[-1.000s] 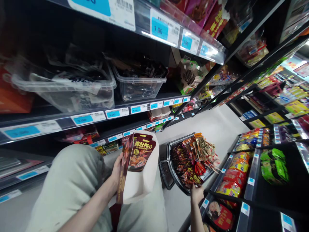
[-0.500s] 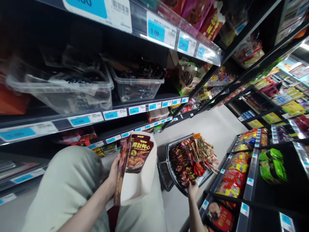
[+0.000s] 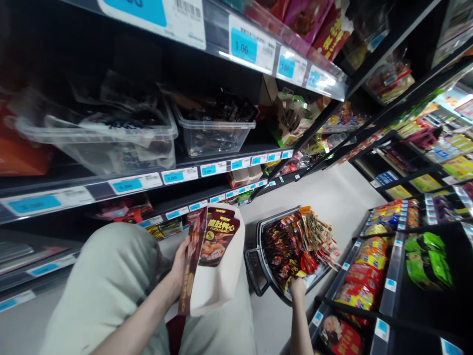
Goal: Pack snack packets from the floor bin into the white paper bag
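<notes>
Dark snack packets (image 3: 280, 246) lie in the basket (image 3: 260, 231), fanning forward-left from the right hand (image 3: 297, 287) by its near rim; from here I can't tell its grip. The left hand (image 3: 180, 265), farther off, clasps a carton (image 3: 210, 286).

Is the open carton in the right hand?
No, the left hand holds the carton, while the right hand is down at the snack packets in the basket.

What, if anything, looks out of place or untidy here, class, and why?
The pale packets on the right side of the basket: they fan out in a loose heap, hide the rim there and seem to poke past it, while the dark packets beside them lie in closer rows. No damage stands out.
</notes>
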The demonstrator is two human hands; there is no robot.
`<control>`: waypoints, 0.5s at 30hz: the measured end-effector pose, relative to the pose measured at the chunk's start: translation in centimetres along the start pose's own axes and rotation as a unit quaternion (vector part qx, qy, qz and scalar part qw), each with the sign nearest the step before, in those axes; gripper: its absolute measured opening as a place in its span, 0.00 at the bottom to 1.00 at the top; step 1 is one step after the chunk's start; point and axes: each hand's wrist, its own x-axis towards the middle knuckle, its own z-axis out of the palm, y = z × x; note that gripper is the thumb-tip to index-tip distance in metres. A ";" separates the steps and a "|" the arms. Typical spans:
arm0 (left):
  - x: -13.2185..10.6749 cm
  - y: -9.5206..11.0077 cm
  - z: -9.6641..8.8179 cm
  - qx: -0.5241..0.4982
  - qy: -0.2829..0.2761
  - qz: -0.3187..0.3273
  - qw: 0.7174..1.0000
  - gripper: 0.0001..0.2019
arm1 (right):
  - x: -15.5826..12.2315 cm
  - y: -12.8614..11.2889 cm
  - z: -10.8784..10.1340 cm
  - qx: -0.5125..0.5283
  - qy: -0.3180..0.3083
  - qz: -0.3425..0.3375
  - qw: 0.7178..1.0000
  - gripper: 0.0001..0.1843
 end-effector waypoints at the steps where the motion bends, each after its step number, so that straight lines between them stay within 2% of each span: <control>1: 0.1 -0.1 -0.1 -0.002 -0.003 0.001 1.000 0.20 | -0.6 -0.9 -0.6 0.007 0.010 0.009 1.000 0.16; 3: 0.1 -0.3 -0.2 0.001 -0.012 -0.002 1.000 0.21 | -2.7 -3.8 -1.8 0.089 0.020 -0.021 0.996 0.19; 4: 0.1 -0.3 -0.2 0.005 -0.017 -0.006 1.000 0.21 | -4.1 -5.7 -2.5 0.157 0.018 -0.067 0.985 0.20; 6: -0.1 -0.3 0.1 0.012 -0.027 -0.028 0.999 0.22 | -7.4 -10.1 -4.2 0.292 -0.007 -0.199 0.935 0.19; 7: -0.3 -0.3 0.3 0.013 -0.030 -0.049 0.998 0.23 | -8.9 -12.3 -5.1 0.299 -0.001 -0.274 0.914 0.16; 9: -0.6 -0.2 0.7 0.014 -0.033 -0.096 0.995 0.26 | -11.2 -16.7 -6.8 0.243 0.043 -0.416 0.875 0.12; 11: -1.0 0.0 1.0 0.021 -0.026 -0.115 0.993 0.26 | -12.3 -20.1 -7.9 0.141 0.095 -0.511 0.842 0.16; 13: -1.1 0.1 1.0 0.035 -0.011 -0.105 0.994 0.25 | -12.5 -22.5 -8.1 0.047 0.134 -0.552 0.821 0.21; 15: -1.0 0.1 0.7 0.052 -0.001 -0.090 0.995 0.23 | -12.3 -23.7 -7.9 -0.015 0.160 -0.561 0.812 0.20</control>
